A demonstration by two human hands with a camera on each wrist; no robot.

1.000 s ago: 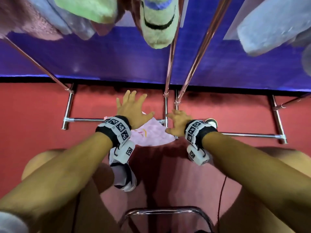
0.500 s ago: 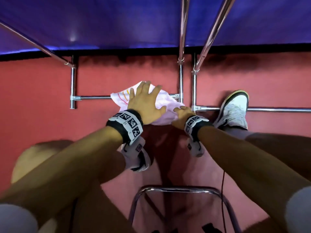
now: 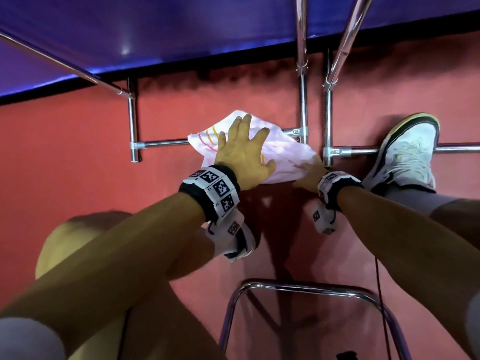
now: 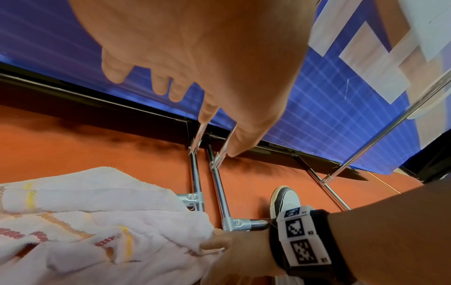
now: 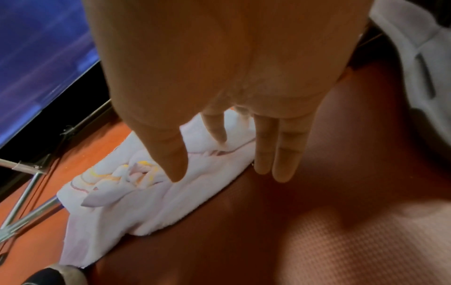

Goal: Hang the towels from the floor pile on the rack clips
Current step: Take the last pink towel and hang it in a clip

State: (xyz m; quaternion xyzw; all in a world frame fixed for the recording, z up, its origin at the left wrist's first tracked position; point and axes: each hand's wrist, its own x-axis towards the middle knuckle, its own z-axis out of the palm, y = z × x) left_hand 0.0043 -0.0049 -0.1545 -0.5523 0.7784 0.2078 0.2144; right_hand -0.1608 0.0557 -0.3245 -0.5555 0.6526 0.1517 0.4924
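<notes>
A pale pink towel (image 3: 280, 154) with coloured stripes lies crumpled on the red floor, draped over the rack's low base bar (image 3: 166, 144). My left hand (image 3: 241, 149) hovers over the towel's middle with its fingers spread and straight. The left wrist view shows the left hand (image 4: 195, 77) holding nothing above the towel (image 4: 97, 212). My right hand (image 3: 309, 172) reaches the towel's right corner. In the right wrist view the right hand (image 5: 231, 144) has straight fingers, with their tips at the edge of the towel (image 5: 146, 192). No clips are in view.
Two chrome rack uprights (image 3: 301, 74) rise just right of the towel, before a blue wall panel (image 3: 181, 35). My white shoe (image 3: 407, 152) rests against the right base bar. A chrome tube frame (image 3: 298, 285) stands on the floor below my arms, and a thin cable (image 3: 379, 294) hangs beside it.
The view has tipped down, so the hanging towels are out of frame. Both hands have dropped closer to the floor towel. The right foot has come forward to the bar.
</notes>
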